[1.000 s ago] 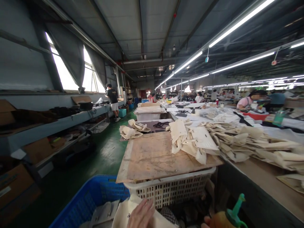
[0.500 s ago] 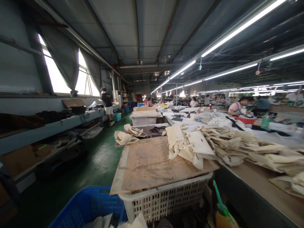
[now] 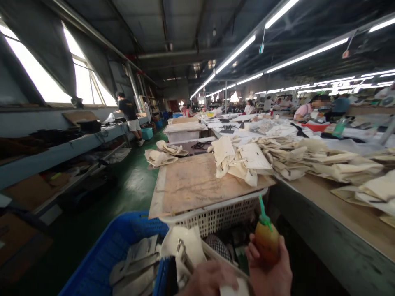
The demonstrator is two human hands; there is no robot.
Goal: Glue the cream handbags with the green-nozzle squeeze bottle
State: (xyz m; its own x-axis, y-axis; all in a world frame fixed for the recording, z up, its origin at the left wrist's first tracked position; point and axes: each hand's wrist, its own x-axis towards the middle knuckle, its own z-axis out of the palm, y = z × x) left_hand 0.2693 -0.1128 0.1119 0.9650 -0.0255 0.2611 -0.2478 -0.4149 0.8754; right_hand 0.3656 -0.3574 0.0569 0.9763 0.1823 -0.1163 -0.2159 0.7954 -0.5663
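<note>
The right hand [image 3: 269, 269] is closed around a small amber squeeze bottle [image 3: 267, 242] of soft plastic. Its fingers wrap the lower body, and the bottle's green pointed nozzle [image 3: 262, 207] stands nearly upright. The bottle is just in front of the white lattice plastic basket [image 3: 216, 216], near the basket's right front corner. The left hand [image 3: 210, 281] lies just beside the right one, over a cream canvas piece with a metal clasp [image 3: 185, 246]. Whether its fingers grip the cloth or only rest on it cannot be told.

A second ago the bottle sat at the bottom edge of the view. Half a second ago its nozzle leaned left and no hand showed. Now it is lifted, upright and closer to the basket, with both hands together by the cloth.

On the basket lies a worn wooden board [image 3: 194, 185], its right part heaped with cream canvas pieces [image 3: 240, 162]. The basket's front wall rises directly behind the bottle. Left of the basket, against it, is a blue plastic crate [image 3: 120, 250] holding pale cut pieces. Right of the basket runs a long workbench [image 3: 324, 205] piled with more canvas. Far behind the basket, other people are at work.
</note>
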